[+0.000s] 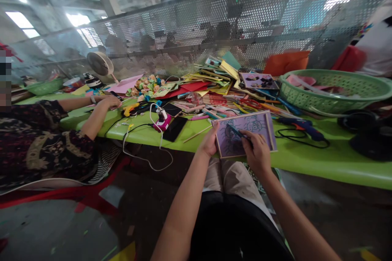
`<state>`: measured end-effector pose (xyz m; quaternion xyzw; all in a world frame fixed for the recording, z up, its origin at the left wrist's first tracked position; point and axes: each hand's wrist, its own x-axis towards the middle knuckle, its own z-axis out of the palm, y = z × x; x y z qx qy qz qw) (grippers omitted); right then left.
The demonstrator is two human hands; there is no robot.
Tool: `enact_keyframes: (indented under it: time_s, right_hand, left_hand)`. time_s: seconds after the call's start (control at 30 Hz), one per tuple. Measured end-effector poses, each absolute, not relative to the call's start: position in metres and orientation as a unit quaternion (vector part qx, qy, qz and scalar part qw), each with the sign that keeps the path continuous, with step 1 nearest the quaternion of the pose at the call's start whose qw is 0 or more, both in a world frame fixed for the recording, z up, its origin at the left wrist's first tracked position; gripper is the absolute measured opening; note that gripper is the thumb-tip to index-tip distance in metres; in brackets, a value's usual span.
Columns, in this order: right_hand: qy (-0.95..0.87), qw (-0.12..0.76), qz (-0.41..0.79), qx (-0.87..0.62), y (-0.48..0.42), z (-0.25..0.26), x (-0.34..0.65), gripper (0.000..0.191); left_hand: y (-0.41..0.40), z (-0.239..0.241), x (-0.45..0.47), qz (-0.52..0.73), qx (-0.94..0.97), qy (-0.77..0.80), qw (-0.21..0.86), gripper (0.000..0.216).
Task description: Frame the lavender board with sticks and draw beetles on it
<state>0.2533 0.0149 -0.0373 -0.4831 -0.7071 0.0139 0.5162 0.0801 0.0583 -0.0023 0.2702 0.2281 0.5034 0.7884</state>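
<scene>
A shallow purple panel with a light wooden frame (221, 154) is tilted up at the table's front edge, and dark line drawings of figures cover its face. My left hand (210, 140) is closed round its left edge. In my right hand (257, 149), a dark blue pen-like tool (234, 130) is pinched, its tip over the drawing on the left half of the panel. Whether the tip touches the surface I cannot tell. A thin wooden stick (196, 134) lies on the table left of my left hand.
Pens and coloured papers (211, 77) are heaped behind the panel. A blue glue gun (301, 126) with a looped cord and a green basket (337, 102) are at right. A black phone (175, 129) and pink power socket (162, 122) lie left. A co-worker's arms (94, 114) rest farther left.
</scene>
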Motion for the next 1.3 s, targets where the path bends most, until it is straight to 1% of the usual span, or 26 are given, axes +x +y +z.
enact_keyframes:
  time_s: [0.13, 0.27, 0.43, 0.77, 1.0, 1.3]
  right_hand:
    - [-0.708, 0.516, 0.015, -0.482, 0.015, -0.037, 0.253, 0.027]
    - [-0.701, 0.522, 0.008, -0.486, 0.015, -0.037, 0.253, 0.029]
    - [-0.710, 0.516, 0.001, -0.479, 0.016, -0.039, 0.253, 0.028]
    - [-0.708, 0.520, -0.022, -0.477, 0.017, -0.042, 0.253, 0.027]
    - [-0.712, 0.515, -0.026, -0.477, 0.016, -0.039, 0.253, 0.028]
    - [-0.709, 0.515, -0.038, -0.480, 0.016, -0.040, 0.253, 0.026]
  left_hand:
    - [0.056, 0.000, 0.080, 0.497, 0.279, 0.238, 0.786, 0.048]
    - [0.056, 0.001, 0.080, 0.503, 0.284, 0.245, 0.779, 0.044]
    - [0.056, 0.000, 0.079, 0.487, 0.278, 0.241, 0.792, 0.045]
    - [0.055, 0.003, 0.080, 0.506, 0.253, 0.230, 0.792, 0.046]
    - [0.052, 0.009, 0.081, 0.503, 0.250, 0.235, 0.794, 0.053]
    - [0.054, 0.005, 0.081, 0.502, 0.230, 0.206, 0.808, 0.047]
